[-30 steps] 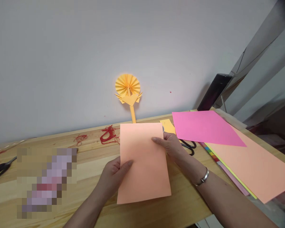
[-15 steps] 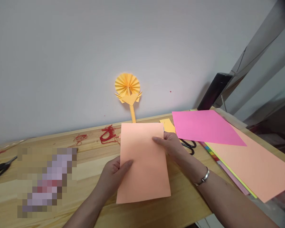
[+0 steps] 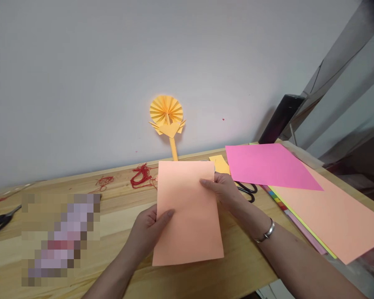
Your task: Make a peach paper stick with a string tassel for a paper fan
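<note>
Best bet with this peach sheet [image 3: 187,232]: pinch lightly, thumbs flat on the face, fingers flat behind. Probably easy to dent, going by the smooth, thin look, so spread the pressure and don't jab with the thumb tips. Hold an even tension across both sides too. No tugging right against left, or risk a buckle through the middle. Watch the lower corners, both loose and unsupported. Maybe steer wide of the scissors [image 3: 252,192] just past the right side, handles sticking out, an easy snag.

Left grip [image 3: 148,227]: closed to a paper-thin pinch on the left edge, around mid-height, thumb on the face. Right grip [image 3: 226,190]: same sort of pinch, higher up on the right edge. Fingers mostly hidden behind the paper, so can't tell much about support back there.

Location: front and centre above the worktop [image 3: 118,216], blocking the bottom of the yellow paper flower [image 3: 171,131] by the wall. Can't tell about contact between lower edge and wood.

Looks-wise: plain, matte, pale orange, rectangular, taller than wide. No printing, no obvious crease. A bit darker lower down, likely just shade. Single or doubled? Can't tell. Similar colour to the bigger sheet [image 3: 336,226] under the pink sheet [image 3: 268,164] off to the right.
</note>
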The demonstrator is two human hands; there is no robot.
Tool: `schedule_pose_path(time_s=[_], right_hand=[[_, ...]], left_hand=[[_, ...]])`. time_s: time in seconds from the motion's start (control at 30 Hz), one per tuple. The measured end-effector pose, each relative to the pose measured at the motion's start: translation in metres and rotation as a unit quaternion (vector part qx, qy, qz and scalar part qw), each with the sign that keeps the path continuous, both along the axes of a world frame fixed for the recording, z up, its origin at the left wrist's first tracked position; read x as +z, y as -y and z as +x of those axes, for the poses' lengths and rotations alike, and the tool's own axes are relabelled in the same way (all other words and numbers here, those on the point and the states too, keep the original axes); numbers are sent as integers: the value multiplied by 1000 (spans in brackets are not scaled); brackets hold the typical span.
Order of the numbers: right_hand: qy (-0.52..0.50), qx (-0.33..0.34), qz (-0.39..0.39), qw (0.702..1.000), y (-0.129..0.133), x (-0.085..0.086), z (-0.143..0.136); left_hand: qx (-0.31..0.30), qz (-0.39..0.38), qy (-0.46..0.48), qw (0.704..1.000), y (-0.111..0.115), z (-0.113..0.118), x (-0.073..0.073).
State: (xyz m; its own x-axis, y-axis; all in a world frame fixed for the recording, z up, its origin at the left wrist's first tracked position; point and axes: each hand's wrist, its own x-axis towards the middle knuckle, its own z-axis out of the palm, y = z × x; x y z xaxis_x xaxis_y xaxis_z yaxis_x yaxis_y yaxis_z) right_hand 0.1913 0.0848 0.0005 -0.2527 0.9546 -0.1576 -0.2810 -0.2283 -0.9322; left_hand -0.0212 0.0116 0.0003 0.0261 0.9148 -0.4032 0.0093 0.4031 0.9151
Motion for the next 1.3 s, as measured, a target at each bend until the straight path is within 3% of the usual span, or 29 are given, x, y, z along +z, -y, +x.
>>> schedule_pose_path(time_s=[0.33, 1.3], right_hand=[[4, 3, 2, 1000, 1, 0, 0], [-1, -2, -2, 1000, -1, 2, -2]], left_hand=[[1, 11, -54, 998, 0, 0, 2], [7, -9, -22, 1000, 0, 2, 5]])
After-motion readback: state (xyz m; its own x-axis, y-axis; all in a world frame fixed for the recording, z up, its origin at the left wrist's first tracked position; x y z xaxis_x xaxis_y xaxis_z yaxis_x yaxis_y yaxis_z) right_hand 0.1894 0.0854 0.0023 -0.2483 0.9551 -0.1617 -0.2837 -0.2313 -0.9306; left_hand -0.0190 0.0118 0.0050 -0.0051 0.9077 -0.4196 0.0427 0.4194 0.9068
